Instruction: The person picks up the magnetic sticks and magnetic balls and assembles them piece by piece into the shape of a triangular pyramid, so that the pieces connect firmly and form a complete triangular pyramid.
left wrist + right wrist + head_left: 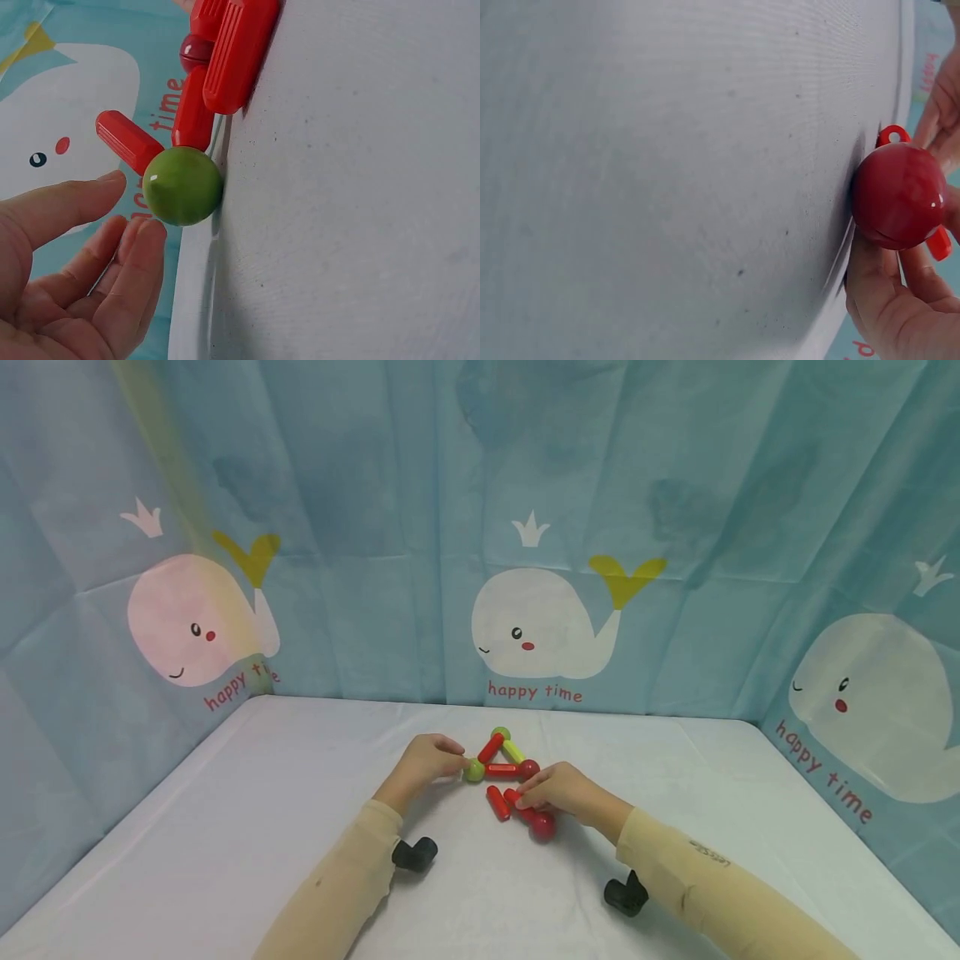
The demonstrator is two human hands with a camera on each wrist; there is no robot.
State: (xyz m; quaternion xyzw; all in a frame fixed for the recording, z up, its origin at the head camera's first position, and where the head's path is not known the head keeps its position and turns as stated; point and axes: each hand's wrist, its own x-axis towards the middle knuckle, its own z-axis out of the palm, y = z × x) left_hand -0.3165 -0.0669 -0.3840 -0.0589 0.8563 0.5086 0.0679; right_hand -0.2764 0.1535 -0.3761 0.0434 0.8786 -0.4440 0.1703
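A flat triangle of rods and balls lies on the white table point(300, 793): a green ball point(501, 733) at the far corner, a red rod point(491, 748), a yellow rod point(513, 751), a near red rod point(501, 770) and a red ball point(529, 768). My left hand point(452, 762) reaches the triangle's left green ball point(473, 770). In the left wrist view that green ball point(182, 186) sits just past my loosely spread fingers point(139, 244). My right hand point(528, 797) pinches another red rod point(522, 806) with a red ball point(543, 826) on its near end; this red ball point(898, 196) fills the right wrist view. A loose red rod point(497, 802) lies beside it.
A blue curtain point(375, 527) printed with white whales surrounds the table on three sides. Black camera mounts sit under my left wrist point(415, 853) and right wrist point(626, 895). Bare white tabletop stretches to the left, right and near side.
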